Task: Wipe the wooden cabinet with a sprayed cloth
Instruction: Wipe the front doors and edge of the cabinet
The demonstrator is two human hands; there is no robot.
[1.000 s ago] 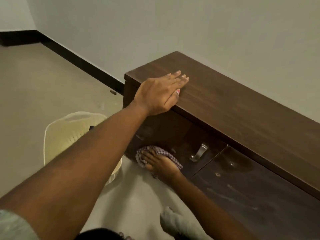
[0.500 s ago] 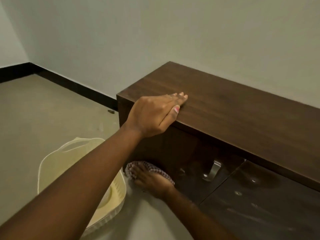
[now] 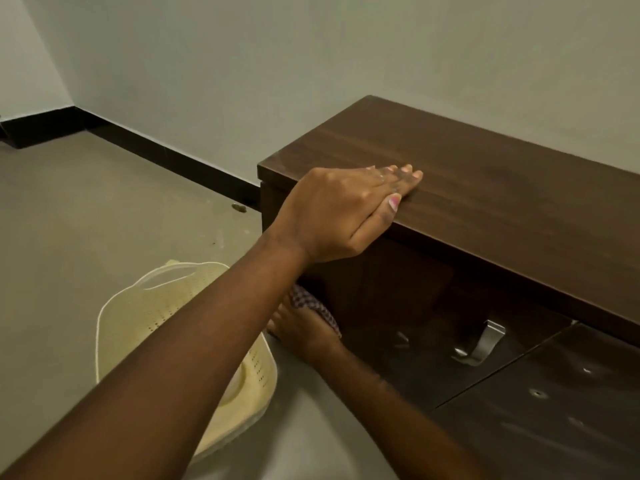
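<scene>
A low dark wooden cabinet (image 3: 485, 188) stands against the wall, its glossy doors facing me. My left hand (image 3: 339, 209) lies flat on the front edge of the cabinet's top near its left corner, fingers together, holding nothing. Below it, my right hand (image 3: 298, 332) presses a checked cloth (image 3: 311, 304) against the lower left part of the cabinet's front door. My left forearm hides part of the right hand and the cloth.
A cream plastic basket (image 3: 145, 320) sits on the floor left of the cabinet, under my left arm. A metal handle (image 3: 483, 344) sticks out of the door. A black skirting (image 3: 166, 157) runs along the wall. Small debris (image 3: 239, 208) lies on the floor.
My right hand has slid the cloth leftward along the door toward the cabinet's left edge. My view has shifted left and lifted. The left hand stays on the top edge.
</scene>
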